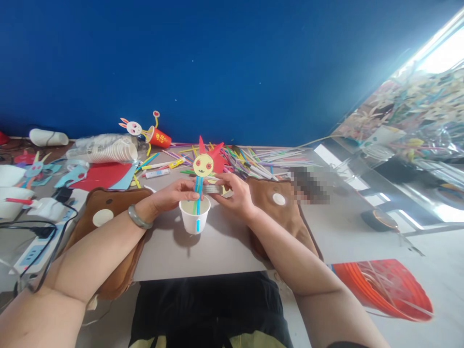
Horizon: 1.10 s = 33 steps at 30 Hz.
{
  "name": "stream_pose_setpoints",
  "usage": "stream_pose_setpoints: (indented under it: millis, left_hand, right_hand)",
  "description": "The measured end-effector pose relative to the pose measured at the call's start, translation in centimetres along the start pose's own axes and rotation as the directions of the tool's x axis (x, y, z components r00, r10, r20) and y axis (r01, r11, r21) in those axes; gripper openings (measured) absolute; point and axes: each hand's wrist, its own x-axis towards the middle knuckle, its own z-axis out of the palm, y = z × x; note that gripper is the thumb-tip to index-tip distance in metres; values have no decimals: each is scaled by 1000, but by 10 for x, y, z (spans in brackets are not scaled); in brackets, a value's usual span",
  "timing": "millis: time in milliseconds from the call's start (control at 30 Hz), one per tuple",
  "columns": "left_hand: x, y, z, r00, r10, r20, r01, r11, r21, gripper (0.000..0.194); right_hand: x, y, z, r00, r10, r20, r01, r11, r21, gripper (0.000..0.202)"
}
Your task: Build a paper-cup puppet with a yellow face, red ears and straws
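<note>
A white paper cup (195,220) stands upright near the middle of the table, with blue and green straws (198,195) rising out of it. On top of the straws is a round yellow paper face (203,166) with red pointed pieces behind it. My left hand (180,192) pinches the straws just above the cup's rim. Close by on the right, my right hand (235,193) has its fingers closed round a small roll of tape (213,189), which is beside the straws.
Colourful straws (250,162) lie along the blue wall. A rabbit figure with a red cup (159,137) and stacked cups (112,149) are at the back left. Brown cushions (105,241) flank the workspace. A power strip (47,237) lies left; a red basket (384,287) is lower right.
</note>
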Motion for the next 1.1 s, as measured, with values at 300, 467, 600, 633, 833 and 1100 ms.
stream_pose_setpoints:
  millis: [300, 467, 600, 633, 833, 1100]
  left_hand:
    - [-5, 6, 5, 999, 28, 23, -25, 993, -116, 23]
    - [-7, 9, 9, 999, 14, 35, -10, 992, -124, 23]
    - [-8, 10, 9, 999, -3, 34, 7, 993, -114, 24]
    - [-8, 10, 9, 999, -10, 43, 15, 994, -108, 24]
    - [-8, 10, 6, 998, -30, 54, 34, 997, -69, 25]
    - [-8, 11, 9, 999, -14, 49, 19, 995, -101, 24]
  right_hand:
    - [7, 0, -7, 921, 100, 376, -307, 782, 543, 26]
    - [7, 3, -10, 900, 125, 418, -383, 685, 620, 26]
    - [7, 1, -10, 898, 127, 421, -373, 727, 577, 24]
    - [8, 0, -10, 896, 113, 428, -366, 735, 570, 23]
    - [9, 4, -13, 857, 73, 510, -404, 709, 578, 18]
    - [9, 5, -6, 856, 158, 492, -473, 622, 624, 6]
